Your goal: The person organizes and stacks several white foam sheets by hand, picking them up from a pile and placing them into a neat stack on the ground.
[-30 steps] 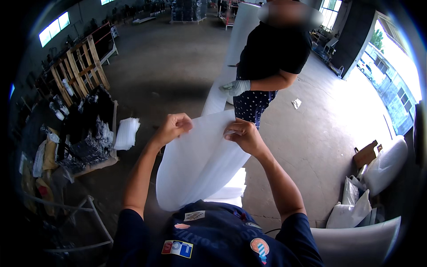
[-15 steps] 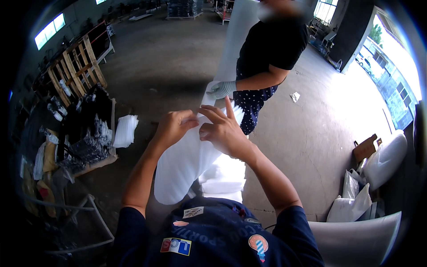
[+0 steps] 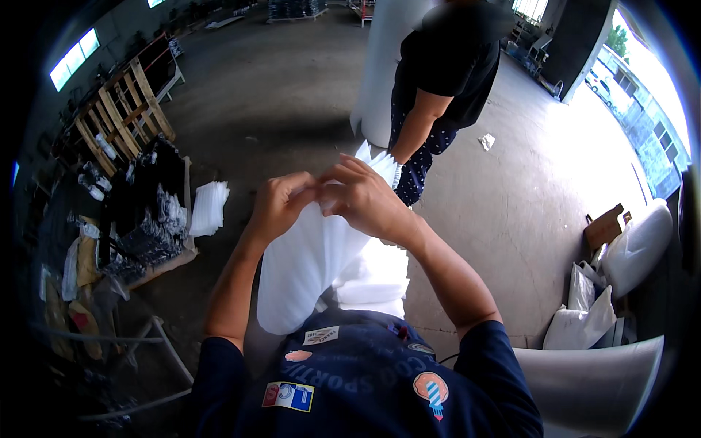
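A thin white foam sheet (image 3: 292, 274) hangs in front of me, its rounded lower end reaching toward my shirt. My left hand (image 3: 281, 206) pinches its upper edge between thumb and fingers. Right beside it, my right hand (image 3: 369, 203) has its fingers curled over the same edge; the fingertips of the two hands nearly meet. Under and to the right of the hanging sheet lies a stack of white foam sheets (image 3: 372, 281). More sheet edges (image 3: 380, 164) fan out beyond my right hand, where a co-worker's hand reaches in, mostly hidden.
A co-worker in a black shirt (image 3: 445, 66) leans in ahead, beside a tall white foam roll (image 3: 380, 95). To the left are a wooden pallet (image 3: 124, 109), wrapped dark goods (image 3: 146, 226) and a small white sheet pile (image 3: 209, 208). White sacks (image 3: 580, 317) lie at right.
My right hand has moved left to my left hand, its raised finger now folded down. The co-worker has bent forward; the gloved hand left the long white sheet and went lower, behind the stack.
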### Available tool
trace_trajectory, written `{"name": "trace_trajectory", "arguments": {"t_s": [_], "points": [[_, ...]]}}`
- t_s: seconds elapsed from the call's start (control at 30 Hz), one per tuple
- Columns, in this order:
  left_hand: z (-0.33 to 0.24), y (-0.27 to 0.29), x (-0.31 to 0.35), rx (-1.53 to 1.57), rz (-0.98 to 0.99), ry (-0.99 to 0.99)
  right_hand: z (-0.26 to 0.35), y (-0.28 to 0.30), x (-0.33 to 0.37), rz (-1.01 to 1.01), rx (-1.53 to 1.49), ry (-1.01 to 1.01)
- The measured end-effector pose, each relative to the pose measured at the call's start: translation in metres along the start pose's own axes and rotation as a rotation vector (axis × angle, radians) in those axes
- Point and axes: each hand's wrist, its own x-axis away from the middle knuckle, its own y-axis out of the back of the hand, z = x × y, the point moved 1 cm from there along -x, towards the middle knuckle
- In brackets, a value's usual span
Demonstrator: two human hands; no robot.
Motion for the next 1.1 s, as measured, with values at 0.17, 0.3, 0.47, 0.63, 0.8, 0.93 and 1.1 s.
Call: {"name": "trace_trajectory", "arguments": {"t_s": [0.17,0.3,0.47,0.63,0.8,0.93,1.1], "points": [[0.002,-0.003,0.005,0.071,-0.112,-0.063,0.0,0.001,-0.001,-0.021,-0.02,-0.01],[-0.005,-0.003,0.007,0.04,-0.138,-0.033,0.0,0.006,-0.003,-0.019,-0.044,-0.011],[-0.018,0.006,0.004,0.06,-0.074,0.091,0.001,0.008,-0.006,0.035,-0.084,-0.071],[-0.023,0.004,0.003,-0.089,-0.099,0.065,0.0,0.003,-0.007,-0.04,-0.018,-0.068],[-0.011,-0.009,-0.004,-0.077,-0.176,0.094,-0.002,-0.013,-0.004,-0.184,0.184,-0.002],[0.018,-0.01,-0.019,0.289,-0.202,0.27,0.001,-0.02,0.007,-0.296,0.259,0.087],[0.102,0.059,-0.044,0.092,-0.45,0.161,0.011,-0.037,0.079,0.01,0.215,0.261]]}}
